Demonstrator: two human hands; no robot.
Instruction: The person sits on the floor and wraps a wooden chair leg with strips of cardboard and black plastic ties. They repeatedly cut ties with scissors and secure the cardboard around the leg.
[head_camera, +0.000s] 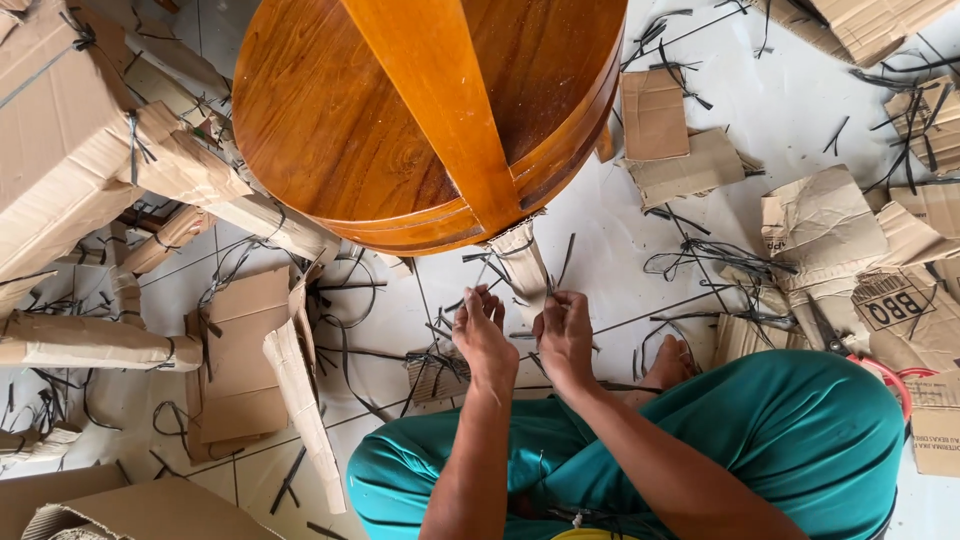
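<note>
Below the round wooden table (400, 120), both hands work at its cardboard-wrapped leg (522, 262). The left hand (483, 335) and right hand (564, 335) each pinch a black strap (553, 300) beside the wrapping. Cardboard scraps (680, 150) litter the tiled floor (620, 250).

Around you: a pale tiled floor (600, 250) in daylight, strewn with torn cardboard pieces (655, 115) and black strapping offcuts (700, 255).

Round wooden table (380, 130) overhangs hands (525, 340)
</note>
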